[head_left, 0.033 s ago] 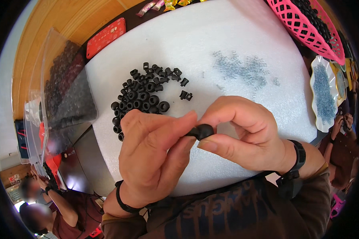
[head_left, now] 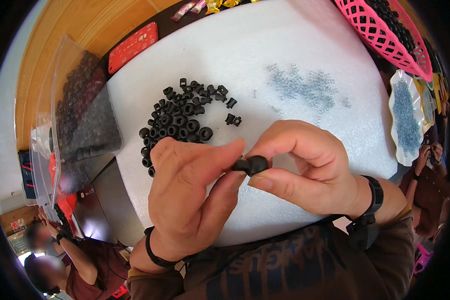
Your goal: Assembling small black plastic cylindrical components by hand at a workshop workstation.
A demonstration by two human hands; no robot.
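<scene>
Between my fingertips, above the white foam sheet (head_left: 220, 55), is a small black plastic cord lock. My right hand (head_left: 310, 165) pinches its round body (head_left: 257, 164) between thumb and forefinger. At its left end, my left hand (head_left: 190, 190) grips the narrower black plunger (head_left: 241, 165) with thumb and forefinger. The two pieces touch end to end; how deep one sits in the other I cannot tell. Left of centre lies a heap of round black cord lock bodies (head_left: 166, 120) and waisted plungers (head_left: 222, 90). Small metal springs (head_left: 305, 85) are spread at the upper right.
A clear plastic bag of dark parts (head_left: 85, 115) stands at the left, near a red patterned case (head_left: 133, 47). On the right are a pink basket (head_left: 385, 47) of black parts and a white scalloped dish (head_left: 396, 82) of springs. Other people (head_left: 85, 265) sit nearby.
My left fingertips have shifted slightly, and more of the plunger shows between my hands. My right hand stays put.
</scene>
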